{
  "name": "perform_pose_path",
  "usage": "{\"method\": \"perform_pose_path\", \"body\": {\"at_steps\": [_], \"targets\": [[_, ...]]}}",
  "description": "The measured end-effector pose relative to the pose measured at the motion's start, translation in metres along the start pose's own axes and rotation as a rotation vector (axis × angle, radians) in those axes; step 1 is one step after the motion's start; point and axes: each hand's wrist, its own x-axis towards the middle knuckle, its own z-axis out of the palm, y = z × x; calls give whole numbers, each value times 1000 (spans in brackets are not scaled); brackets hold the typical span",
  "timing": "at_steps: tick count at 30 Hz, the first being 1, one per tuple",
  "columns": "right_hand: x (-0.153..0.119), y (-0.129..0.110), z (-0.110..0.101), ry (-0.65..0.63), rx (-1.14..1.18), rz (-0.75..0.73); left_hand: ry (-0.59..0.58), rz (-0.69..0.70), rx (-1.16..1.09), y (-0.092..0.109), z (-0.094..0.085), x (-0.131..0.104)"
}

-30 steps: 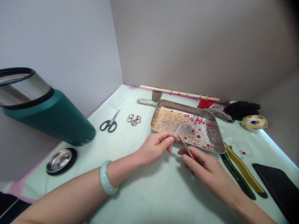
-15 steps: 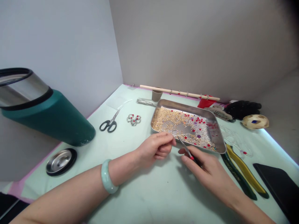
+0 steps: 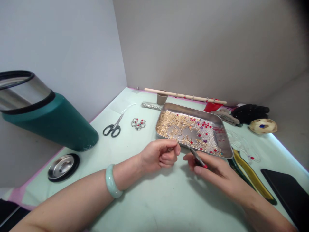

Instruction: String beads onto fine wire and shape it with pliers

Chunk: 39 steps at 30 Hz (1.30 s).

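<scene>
My left hand (image 3: 160,154) is closed in a pinch just in front of the metal tray (image 3: 225,138). A thin wire seems to be between its fingertips, but it barely shows now. To its right, my right hand (image 3: 217,167) grips small pliers (image 3: 197,157) with slim metal jaws and a bit of red on the handle. The jaws point toward the left fingertips and stay apart from them. Gold beads (image 3: 169,120) fill the tray's left part, while clear beads (image 3: 210,137) and scattered red ones lie on the right.
Left of the tray are a beaded wire piece (image 3: 138,124), black-handled scissors (image 3: 112,129), a green bottle (image 3: 55,124) and its lid (image 3: 63,167). Behind it lie a wire bundle (image 3: 151,105) and a wooden stick (image 3: 169,93). Yellow-green cutters (image 3: 253,177) and a black flat object (image 3: 285,190) lie right.
My right hand has rolled and drawn the pliers slightly right, away from my left fingertips. The pale strand that stretched over the tray no longer shows. My left hand has hardly moved.
</scene>
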Motion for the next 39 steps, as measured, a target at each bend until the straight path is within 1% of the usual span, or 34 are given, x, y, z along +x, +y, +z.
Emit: {"method": "perform_pose_path", "body": {"at_steps": [3,7,10,12,15,19,21,23,26,29,31,33,37,39], "targets": [[0,-1,1,27,-42,2,-21,-28,32,-3,-1,1],[0,-4,7,1,-178,-64,-37,-72,78,-5,0,1],[0,-4,9,42,-273,-68,-4,-55,117,-5,2,0],[0,-3,10,72,-295,-57,46,-6,179,-5,4,-1],[-2,-5,12,88,-250,-26,125,112,336,-8,7,-1],[-4,-9,18,91,-102,67,227,296,623,-12,10,-1],[-4,-10,22,85,-14,109,266,350,701,-11,11,-1],[-3,-10,24,84,21,119,274,351,649,-9,12,-1],[-2,-6,23,112,-48,96,269,276,419,-5,12,0],[-1,1,20,207,-201,-15,280,221,285,-2,12,0],[-1,5,19,289,-276,-111,298,202,279,-2,12,0],[0,9,20,341,-317,-174,311,188,299,-3,13,0],[1,13,24,385,-405,-270,323,178,323,-4,16,0],[1,14,26,412,-435,-282,346,197,328,-4,17,1]]}}
